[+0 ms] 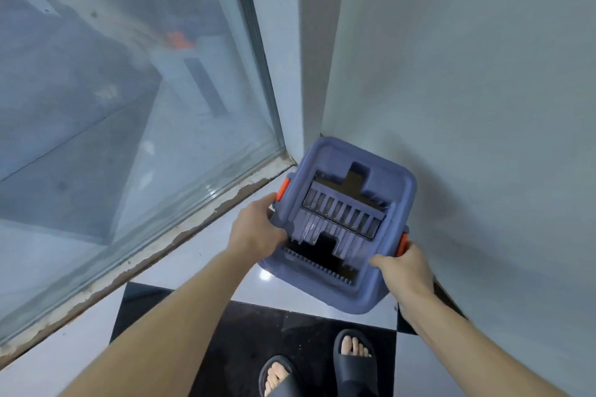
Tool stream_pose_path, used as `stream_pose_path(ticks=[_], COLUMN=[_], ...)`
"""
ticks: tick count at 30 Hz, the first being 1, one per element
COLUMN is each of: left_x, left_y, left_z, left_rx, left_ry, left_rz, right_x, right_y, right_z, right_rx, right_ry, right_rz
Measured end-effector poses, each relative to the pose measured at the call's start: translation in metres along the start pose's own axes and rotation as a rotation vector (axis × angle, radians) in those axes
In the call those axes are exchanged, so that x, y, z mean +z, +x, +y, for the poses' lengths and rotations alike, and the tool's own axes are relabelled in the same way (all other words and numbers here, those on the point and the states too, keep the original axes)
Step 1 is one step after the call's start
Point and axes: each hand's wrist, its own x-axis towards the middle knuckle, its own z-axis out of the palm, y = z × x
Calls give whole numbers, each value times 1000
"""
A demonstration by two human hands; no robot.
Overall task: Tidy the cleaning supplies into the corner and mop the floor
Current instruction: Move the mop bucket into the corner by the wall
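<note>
Both my hands gripping one blue plastic mop bucket (343, 226), left hand (254, 229) and right hand (404, 271) on opposite rims, two orange clips, ribbed slotted wringer top, near the corner between glass pane (113, 90) and painted wall (467, 74), glossy checkered floor tiles (245, 338), two dark slippers

Both arms stretched forward and down, left hand (254, 229) and right hand (404, 271) gripping, fingers curled

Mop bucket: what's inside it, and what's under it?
The bucket has ribbed wringer slots across its top, dark below; any water is hidden. The left hand and right hand grip its sides. Beneath shows glossy white tile; whether it touches the floor is unclear.
</note>
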Motion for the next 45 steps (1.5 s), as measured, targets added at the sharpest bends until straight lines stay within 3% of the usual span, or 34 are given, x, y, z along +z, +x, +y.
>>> stream_pose_path(ticks=[4, 8, 11, 15, 18, 23, 28, 32, 35, 39, 45], left_x=[-17, -20, -16, -10, 2, 14, 14, 10, 6, -4, -51], left_y=[23, 40, 52, 53, 44, 40, 46, 37, 24, -15, -108], left_z=[13, 26, 38, 49, 40, 24, 22, 23, 26, 31, 21], left_rx=[83, 134, 170, 129, -30, -216, -234, -213, -186, -20, 155], left_ry=[89, 168, 158, -57, -265, -548, -650, -648, -561, -133, 168], left_rz=[-38, -47, -26, 75, 160, 161, 201, 158, 144, 238, 342], right_x=[13, 14, 11, 11, 10, 3, 6, -1, -10, -17, -29], right_y=[-2, 4, 8, 13, 18, 24, 27, 13, -6, -41, -125], right_z=[6, 15, 15, 13, 7, 2, 2, 1, -5, -18, -42], right_rx=[32, -15, -15, 36, 59, 59, -16, -128, -179, -312, -693], right_ry=[115, 57, 161, 327, 327, 311, 258, 6, -165, -251, -468], right_rz=[4, -103, -165, -108, -39, -10, -50, -15, 49, 171, 85])
